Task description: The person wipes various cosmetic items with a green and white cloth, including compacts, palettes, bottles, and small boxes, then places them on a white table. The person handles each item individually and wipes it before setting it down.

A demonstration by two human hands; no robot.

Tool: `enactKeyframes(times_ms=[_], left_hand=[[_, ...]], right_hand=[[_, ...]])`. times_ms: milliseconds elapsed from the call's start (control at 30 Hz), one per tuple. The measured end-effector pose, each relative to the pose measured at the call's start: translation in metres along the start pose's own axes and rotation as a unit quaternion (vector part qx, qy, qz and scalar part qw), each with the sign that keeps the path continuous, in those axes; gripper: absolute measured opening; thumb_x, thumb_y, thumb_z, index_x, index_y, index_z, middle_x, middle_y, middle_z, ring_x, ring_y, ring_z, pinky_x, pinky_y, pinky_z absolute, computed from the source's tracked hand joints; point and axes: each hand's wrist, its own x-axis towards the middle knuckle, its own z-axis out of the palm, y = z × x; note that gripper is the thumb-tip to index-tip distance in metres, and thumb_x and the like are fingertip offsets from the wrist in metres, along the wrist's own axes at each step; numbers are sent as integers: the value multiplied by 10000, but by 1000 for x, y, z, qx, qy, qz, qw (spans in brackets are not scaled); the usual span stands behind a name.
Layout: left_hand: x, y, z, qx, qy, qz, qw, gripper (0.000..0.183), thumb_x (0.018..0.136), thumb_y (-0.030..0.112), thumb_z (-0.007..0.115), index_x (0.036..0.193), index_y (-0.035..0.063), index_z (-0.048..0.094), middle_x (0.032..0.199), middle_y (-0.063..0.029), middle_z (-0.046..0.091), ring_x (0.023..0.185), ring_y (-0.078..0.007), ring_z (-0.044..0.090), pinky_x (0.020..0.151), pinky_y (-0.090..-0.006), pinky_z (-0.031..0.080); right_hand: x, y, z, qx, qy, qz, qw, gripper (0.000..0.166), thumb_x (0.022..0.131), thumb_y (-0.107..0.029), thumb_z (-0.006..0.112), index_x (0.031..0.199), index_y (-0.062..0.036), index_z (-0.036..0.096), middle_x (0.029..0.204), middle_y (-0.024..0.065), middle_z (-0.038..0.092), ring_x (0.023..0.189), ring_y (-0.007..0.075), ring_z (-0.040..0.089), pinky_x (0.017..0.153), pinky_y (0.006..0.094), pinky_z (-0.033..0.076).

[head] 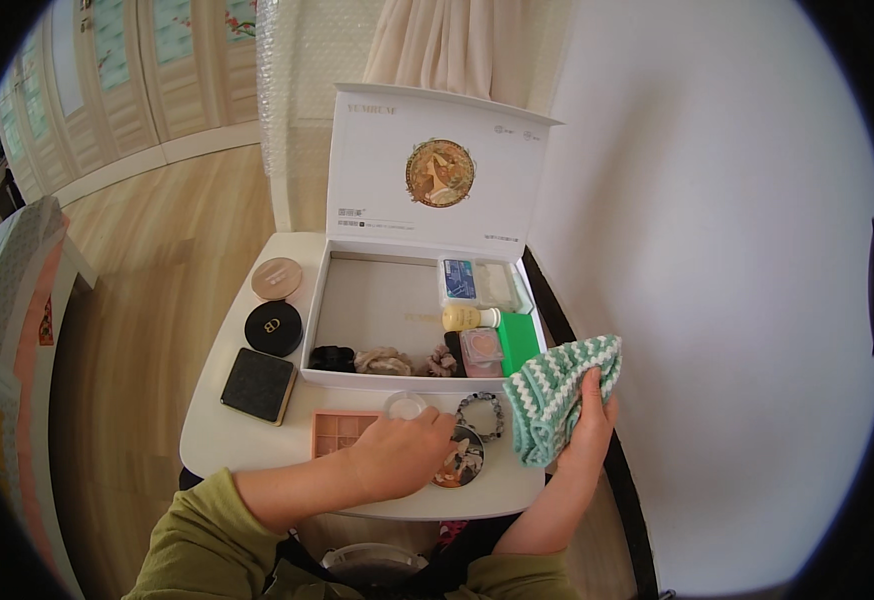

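Observation:
My right hand (pixel 591 435) grips a folded green-and-white striped knitted cloth (pixel 563 394) at the table's right edge. My left hand (pixel 407 454) reaches over the front of the table, between a small clear round container (pixel 405 406) and a round picture-covered case (pixel 461 466); its fingertips are partly hidden, and whether they hold something I cannot tell. Under the left wrist lies a partly covered peach makeup palette (pixel 339 431). A grey bead bracelet (pixel 480 415) rests between the hands. Behind them stands an open white box (pixel 414 384).
Inside the box are hair scrunchies (pixel 383 361), a yellow bottle (pixel 461 318), a green box (pixel 518 343), a pink heart compact (pixel 482 346) and a clear case (pixel 494 285). Left of it lie a beige compact (pixel 276 278), a round black compact (pixel 273 328) and a square black case (pixel 258 385). A white wall (pixel 722 300) rises at right.

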Motion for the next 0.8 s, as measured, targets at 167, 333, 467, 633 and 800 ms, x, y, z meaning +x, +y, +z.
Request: enactKeyframes(times_ms=[167,333,467,633,800], left_hand=[[-3,-1,0,41,-16,18,999,260,773,239,538,884,11,482,804,-123,493,590,-303,557,471,-360,472],[-2,6,-13,11,-29,22,999,203,775,190,514,846,2,493,857,-133,489,632,-300,564,528,-392,467],[4,1,-26,-16,32,29,999,200,760,210,547,868,43,525,808,-92,536,666,-278,564,551,-371,465],[44,-15,-46,38,129,27,990,190,750,165,558,896,45,543,854,-109,560,832,-295,532,671,-369,446],[93,-47,-24,-45,109,-88,989,306,760,202,546,1006,31,480,969,-171,503,879,-342,506,756,-385,416]], right_hand=[[0,5,7,22,-17,33,999,390,807,-281,559,1050,13,479,935,58,545,799,128,533,692,257,443],[-1,4,8,46,-27,27,998,325,822,-263,534,999,7,501,914,66,560,777,144,554,681,272,460],[0,2,7,73,-16,29,997,389,803,-291,566,1024,18,483,913,62,548,775,128,543,658,259,454],[3,1,6,123,16,45,991,368,813,-280,552,1018,18,485,917,71,557,772,149,557,657,268,462],[7,7,-1,139,-33,61,988,396,806,-279,560,1037,31,471,935,91,555,789,163,562,662,283,473]])
